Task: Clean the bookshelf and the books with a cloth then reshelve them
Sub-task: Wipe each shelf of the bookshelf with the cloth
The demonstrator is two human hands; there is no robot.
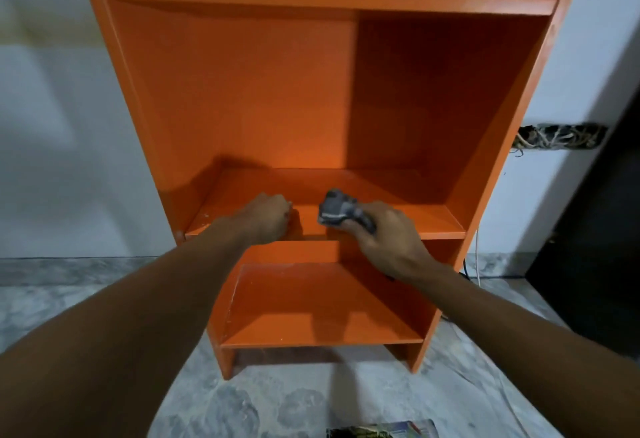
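Note:
An orange bookshelf (242,91) stands in front of me with no books on the shelves I can see. My right hand (384,240) grips a bunched grey cloth (337,211) and holds it on the middle shelf board (433,219). My left hand (268,218) rests on the same board to the left of the cloth, its fingers curled under and holding nothing that I can see. A book (381,431) lies flat on the floor at the bottom edge of the view, only partly visible.
The shelf stands against a white wall (52,160) on a grey marbled floor (294,403). A wall opening with tangled wires (561,136) sits to the right, and a white cable (478,257) runs down beside the shelf. A dark door (602,230) is at far right.

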